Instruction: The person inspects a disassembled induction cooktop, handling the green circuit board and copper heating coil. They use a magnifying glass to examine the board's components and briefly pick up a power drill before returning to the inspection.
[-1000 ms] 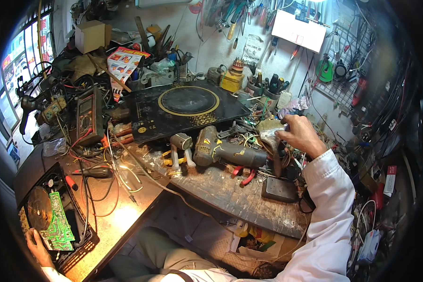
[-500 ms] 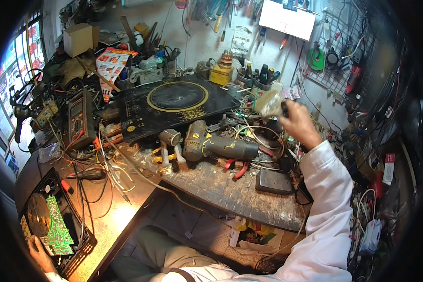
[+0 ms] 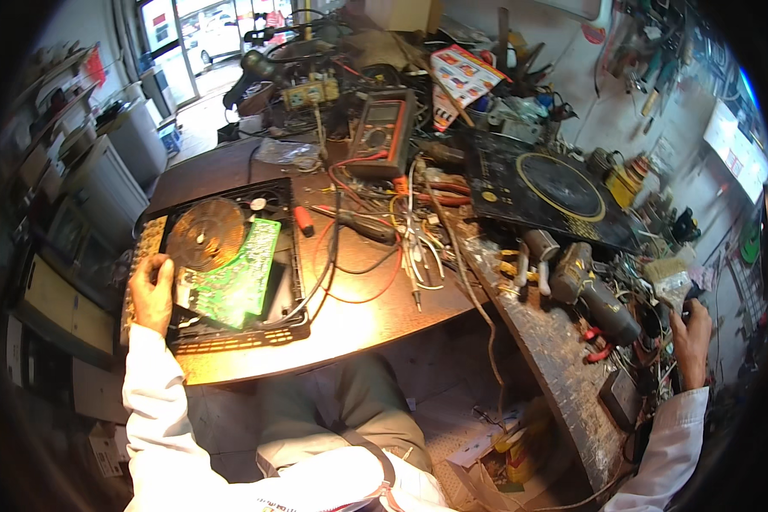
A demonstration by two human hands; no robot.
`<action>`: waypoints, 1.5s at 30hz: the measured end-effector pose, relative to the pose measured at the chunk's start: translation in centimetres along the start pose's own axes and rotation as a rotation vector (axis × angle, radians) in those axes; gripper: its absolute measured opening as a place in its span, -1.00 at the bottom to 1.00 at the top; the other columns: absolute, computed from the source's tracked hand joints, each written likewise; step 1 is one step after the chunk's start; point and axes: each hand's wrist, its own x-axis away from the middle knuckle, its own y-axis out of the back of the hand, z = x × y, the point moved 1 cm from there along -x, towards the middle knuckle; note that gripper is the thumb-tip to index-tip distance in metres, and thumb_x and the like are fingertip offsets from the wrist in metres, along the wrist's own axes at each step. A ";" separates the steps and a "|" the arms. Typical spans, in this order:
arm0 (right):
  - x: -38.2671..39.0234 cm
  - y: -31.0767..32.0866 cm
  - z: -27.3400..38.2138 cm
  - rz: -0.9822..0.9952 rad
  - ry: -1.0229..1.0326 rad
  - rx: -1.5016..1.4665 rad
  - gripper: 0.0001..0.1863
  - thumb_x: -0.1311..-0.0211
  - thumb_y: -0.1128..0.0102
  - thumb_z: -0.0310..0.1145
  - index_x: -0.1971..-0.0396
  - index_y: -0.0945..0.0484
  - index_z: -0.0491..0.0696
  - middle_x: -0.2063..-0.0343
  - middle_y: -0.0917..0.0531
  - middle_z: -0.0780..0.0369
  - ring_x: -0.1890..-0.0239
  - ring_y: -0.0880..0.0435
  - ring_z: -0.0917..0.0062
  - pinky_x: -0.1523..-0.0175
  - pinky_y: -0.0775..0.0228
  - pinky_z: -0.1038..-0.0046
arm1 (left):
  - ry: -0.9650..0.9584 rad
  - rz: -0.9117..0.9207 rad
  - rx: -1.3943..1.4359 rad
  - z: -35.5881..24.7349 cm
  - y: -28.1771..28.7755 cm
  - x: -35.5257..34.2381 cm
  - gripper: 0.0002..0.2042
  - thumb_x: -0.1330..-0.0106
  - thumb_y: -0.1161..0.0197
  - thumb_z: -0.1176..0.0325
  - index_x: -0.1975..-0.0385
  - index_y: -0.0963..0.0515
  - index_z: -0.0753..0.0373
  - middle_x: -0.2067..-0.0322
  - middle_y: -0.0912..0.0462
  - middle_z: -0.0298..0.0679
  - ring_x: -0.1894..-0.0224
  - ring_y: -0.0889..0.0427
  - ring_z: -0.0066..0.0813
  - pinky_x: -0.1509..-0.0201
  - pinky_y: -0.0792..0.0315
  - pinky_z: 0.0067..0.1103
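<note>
At the left of the desk lies an open black case [image 3: 256, 340] with a green circuit board [image 3: 247, 277] and a round copper-coloured coil [image 3: 207, 234] inside. My left hand [image 3: 151, 294] is at the case's left edge, thumb and fingers curled closed on the rim. Far to the right, my right hand [image 3: 691, 337] reaches into the clutter beside a clear plastic bag [image 3: 670, 277]. Its fingers are closed around something small and dark that I cannot make out.
A multimeter [image 3: 382, 128] with red leads stands behind a dark-handled screwdriver [image 3: 367, 226]. Right of them lie a black induction cooktop [image 3: 495, 162], a cordless drill [image 3: 602, 303] and a dark block [image 3: 620, 398]. A brown cable [image 3: 469, 282] hangs over the desk edge.
The view has swung left, bringing the open case nearer the middle and my left forearm into sight. My right hand remains by the plastic bag, now at the right rim.
</note>
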 end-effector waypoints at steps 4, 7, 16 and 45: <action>-0.4 -0.9 -0.4 -0.012 -0.037 0.101 -0.65 -0.09 -0.22 -0.42 0.15 -0.52 -0.32 0.29 -0.60 -0.16 0.20 -0.56 -0.11 0.11 -0.38 0.04 | 0.009 -0.015 0.026 -1.2 1.0 0.6 -0.82 -0.37 -0.33 0.39 0.21 -0.62 0.40 0.30 -0.68 -0.30 0.21 -0.58 -0.55 0.02 -0.46 -0.55; -0.1 -0.8 -3.3 -0.021 0.002 0.119 -0.59 -0.04 -0.21 -0.47 0.08 -0.52 -0.34 0.24 -0.60 -0.16 0.18 -0.56 -0.09 0.08 -0.38 0.04 | 0.006 -0.019 0.059 -2.3 0.6 0.6 -0.83 -0.37 -0.33 0.39 0.22 -0.62 0.38 0.31 -0.66 -0.35 0.22 -0.55 -0.60 0.04 -0.45 -0.59; -1.1 -1.9 -5.8 -0.011 -0.026 0.187 -0.72 -0.05 -0.30 -0.46 0.33 -0.42 -0.29 0.36 -0.55 -0.18 0.22 -0.50 -0.21 0.14 -0.31 -0.05 | -0.040 -0.060 0.146 -1.7 0.9 0.5 -0.80 -0.44 -0.27 0.32 0.25 -0.59 0.37 0.39 -0.60 -0.37 0.29 -0.49 -0.64 0.14 -0.41 -0.61; 20.3 7.3 20.7 0.172 0.142 -0.349 -0.73 -0.18 -0.40 -0.22 0.51 -0.58 -0.09 0.57 -0.62 0.14 0.51 -0.66 0.24 0.42 -0.48 0.29 | -0.178 0.708 0.543 -13.3 -11.0 13.1 -0.79 -0.43 -0.16 0.49 0.50 -0.40 0.29 0.58 -0.36 -0.38 0.53 -0.27 -0.63 0.45 -0.22 -0.61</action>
